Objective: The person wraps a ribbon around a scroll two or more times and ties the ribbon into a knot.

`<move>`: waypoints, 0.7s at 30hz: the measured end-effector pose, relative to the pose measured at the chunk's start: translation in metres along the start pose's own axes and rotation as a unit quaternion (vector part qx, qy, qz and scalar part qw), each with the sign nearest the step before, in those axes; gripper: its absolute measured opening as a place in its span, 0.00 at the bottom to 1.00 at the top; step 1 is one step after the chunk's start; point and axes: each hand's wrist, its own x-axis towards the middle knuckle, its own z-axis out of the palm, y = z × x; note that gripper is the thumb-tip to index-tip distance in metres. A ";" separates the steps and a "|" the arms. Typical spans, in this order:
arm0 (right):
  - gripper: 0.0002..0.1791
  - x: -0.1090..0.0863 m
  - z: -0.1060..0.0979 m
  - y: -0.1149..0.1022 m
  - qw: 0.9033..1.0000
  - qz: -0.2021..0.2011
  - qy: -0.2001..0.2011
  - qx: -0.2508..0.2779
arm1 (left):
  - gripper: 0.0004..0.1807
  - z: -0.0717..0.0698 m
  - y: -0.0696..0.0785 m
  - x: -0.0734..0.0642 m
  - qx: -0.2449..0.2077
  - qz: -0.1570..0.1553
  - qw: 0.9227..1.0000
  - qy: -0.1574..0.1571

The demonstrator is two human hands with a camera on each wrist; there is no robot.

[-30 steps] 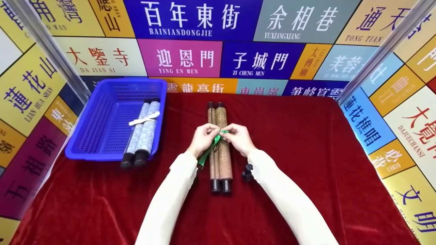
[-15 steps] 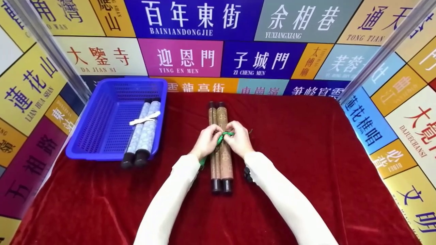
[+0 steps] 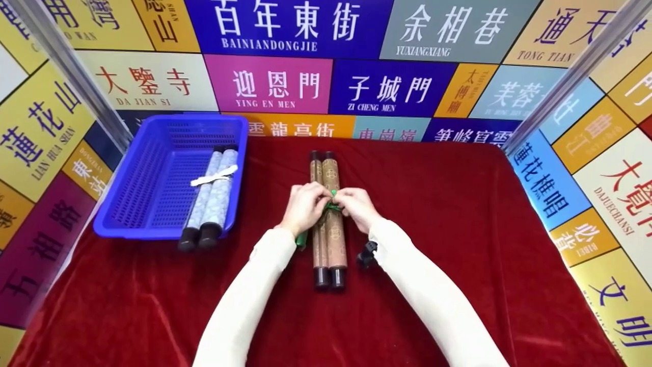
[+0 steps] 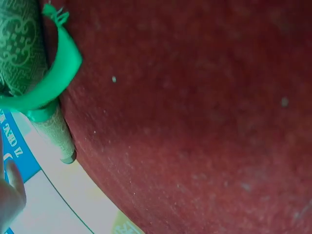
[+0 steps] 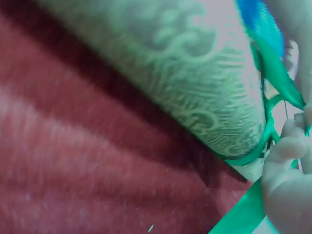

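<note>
A hanging scroll (image 3: 334, 239) lies lengthwise on the red cloth, rolled from both ends into two brown patterned rolls with dark end knobs. A green ribbon (image 3: 333, 206) goes around its middle. My left hand (image 3: 303, 210) pinches the ribbon from the left side, above the scroll. From the right, my right hand (image 3: 359, 208) pinches it too, fingertips close to the left ones. The right wrist view shows ribbon loops (image 5: 278, 80) between the fingers; the knot itself is partly hidden. A frayed ribbon end (image 4: 68, 63) curls beside the scroll in the left wrist view.
Left of the scroll stands a blue plastic basket (image 3: 114, 227). Another scroll (image 3: 216, 196), pale blue with a white tie, leans in it, its dark knobs over the front rim. Sign-printed panels (image 3: 275, 84) and metal posts (image 3: 565, 76) bound the back and sides.
Both hands stay over the scroll's middle while their fingers work the green ribbon. The ribbon stretch seen below the left hand is now mostly hidden, and a small loop shows between the fingertips.
</note>
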 end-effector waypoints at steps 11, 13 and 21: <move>0.08 0.004 -0.023 0.017 0.986 0.076 0.142 -0.045 | 0.08 -0.011 -0.015 -0.012 -0.054 -0.245 0.968 0.017; 0.11 0.002 -0.026 0.019 0.984 0.101 0.137 -0.048 | 0.10 -0.014 -0.017 -0.015 -0.092 -0.317 0.944 0.006; 0.12 0.002 -0.026 0.017 0.983 0.133 0.126 -0.019 | 0.11 -0.018 -0.018 -0.013 -0.200 -0.423 0.884 -0.009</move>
